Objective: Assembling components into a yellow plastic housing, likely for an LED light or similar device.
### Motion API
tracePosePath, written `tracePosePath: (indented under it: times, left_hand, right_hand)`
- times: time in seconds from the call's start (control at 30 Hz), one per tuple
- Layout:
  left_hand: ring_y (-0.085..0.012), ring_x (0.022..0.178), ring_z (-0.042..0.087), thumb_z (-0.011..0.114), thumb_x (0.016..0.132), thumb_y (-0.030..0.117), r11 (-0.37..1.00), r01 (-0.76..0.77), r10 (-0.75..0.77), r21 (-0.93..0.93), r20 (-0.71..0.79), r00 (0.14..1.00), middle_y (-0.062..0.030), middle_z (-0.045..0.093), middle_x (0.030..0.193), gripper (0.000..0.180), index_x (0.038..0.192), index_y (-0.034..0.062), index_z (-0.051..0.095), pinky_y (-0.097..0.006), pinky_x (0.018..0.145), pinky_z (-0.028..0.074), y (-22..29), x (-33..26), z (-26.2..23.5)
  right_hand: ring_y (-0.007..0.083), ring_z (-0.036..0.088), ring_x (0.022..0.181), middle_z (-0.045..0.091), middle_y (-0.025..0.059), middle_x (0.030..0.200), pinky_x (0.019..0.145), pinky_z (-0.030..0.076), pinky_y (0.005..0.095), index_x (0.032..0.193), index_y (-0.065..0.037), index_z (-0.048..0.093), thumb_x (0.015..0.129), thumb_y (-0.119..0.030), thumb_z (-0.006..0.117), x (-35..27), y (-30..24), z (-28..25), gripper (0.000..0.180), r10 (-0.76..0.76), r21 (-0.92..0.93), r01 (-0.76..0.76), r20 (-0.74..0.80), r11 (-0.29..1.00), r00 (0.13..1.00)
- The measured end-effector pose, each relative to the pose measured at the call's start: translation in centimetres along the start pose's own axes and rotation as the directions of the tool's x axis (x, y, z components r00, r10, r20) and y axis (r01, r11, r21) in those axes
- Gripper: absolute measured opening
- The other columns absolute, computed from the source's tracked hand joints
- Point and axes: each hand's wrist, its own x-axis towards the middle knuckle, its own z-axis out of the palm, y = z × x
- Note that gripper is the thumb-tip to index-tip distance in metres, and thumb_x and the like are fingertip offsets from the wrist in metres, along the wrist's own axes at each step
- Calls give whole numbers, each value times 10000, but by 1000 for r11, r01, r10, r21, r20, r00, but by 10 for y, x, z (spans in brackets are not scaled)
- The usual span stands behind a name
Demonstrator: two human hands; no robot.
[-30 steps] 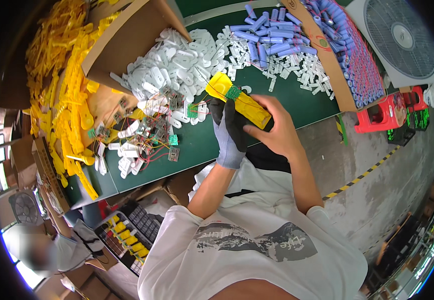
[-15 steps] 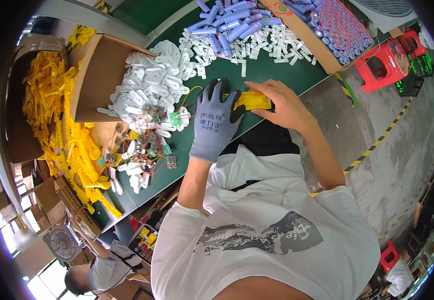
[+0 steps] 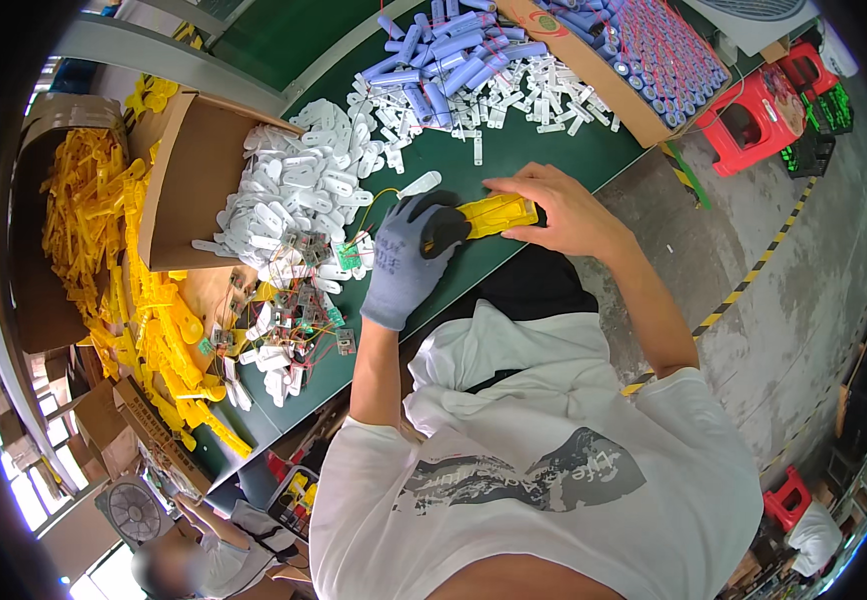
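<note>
A yellow plastic casing (image 3: 502, 214) lies between my two hands, near the front edge of the green table. My right hand (image 3: 569, 212), bare, grips its right end between thumb and fingers. Around the left end curl the fingers of my left hand (image 3: 409, 262), which wears a grey glove with black fingertips; they hide that end. Just beyond the gloved fingers a white oval plastic piece (image 3: 420, 184) shows, and a thin yellow wire runs from near this hand toward a small green circuit board (image 3: 350, 256).
White plastic parts (image 3: 299, 185) spill from a cardboard box (image 3: 176, 190) at left. Yellow casings (image 3: 159, 310) heap beside it. Wired boards (image 3: 304, 305) lie nearer. Blue cylindrical cells (image 3: 454, 60) pile at the back; a box of cells (image 3: 644, 115) stands right. Another person (image 3: 219, 560) is lower left.
My left hand has shifted left and toward me, its fingers curling more. More of the yellow casing shows, and the white oval piece has come into sight beyond the glove.
</note>
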Motion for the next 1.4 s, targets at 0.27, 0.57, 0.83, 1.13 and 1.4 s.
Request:
tracePosePath:
  times: [0.27,0.57,0.83,1.13,1.4]
  left_hand:
    - [-321,937,587,669,709,36,999,32,-35,-21,-145,989,-106,650,1011,190,886,68,607,-415,874,421,3,-13,11]
    - [-314,921,589,667,705,33,1000,4,-8,-20,-208,978,-103,651,1001,167,851,70,594,-407,875,425,7,-14,15]
    - [-318,937,588,679,678,23,998,49,-55,-32,-216,975,-101,649,1012,180,831,76,599,-411,867,431,7,-17,12]
    - [-321,937,577,686,667,27,998,45,-52,-36,-217,975,-103,640,1000,187,826,80,602,-414,862,429,5,-18,11]
    - [-328,940,576,689,674,32,997,65,-72,-41,-227,971,-100,643,1002,181,824,83,601,-412,872,425,9,-18,11]
  right_hand:
    - [240,571,1034,619,100,1105,868,449,350,1206,-88,611,777,-174,743,10,8,-7,457,-128,204,124,4,971,992]
    - [216,650,713,678,72,875,647,499,317,887,-41,688,820,-139,691,29,30,-39,119,131,-308,-248,-354,919,926]
    - [257,636,849,666,67,899,743,503,351,857,-51,707,785,-112,711,24,22,-17,94,-24,-205,-33,-272,978,962]
    - [245,631,879,674,60,944,740,500,346,895,-44,699,789,-107,719,32,4,-21,125,128,-18,-135,-211,991,969]
    - [165,621,732,673,64,964,603,471,263,864,-17,628,815,-64,689,35,22,-21,91,-43,-154,16,-172,988,984]
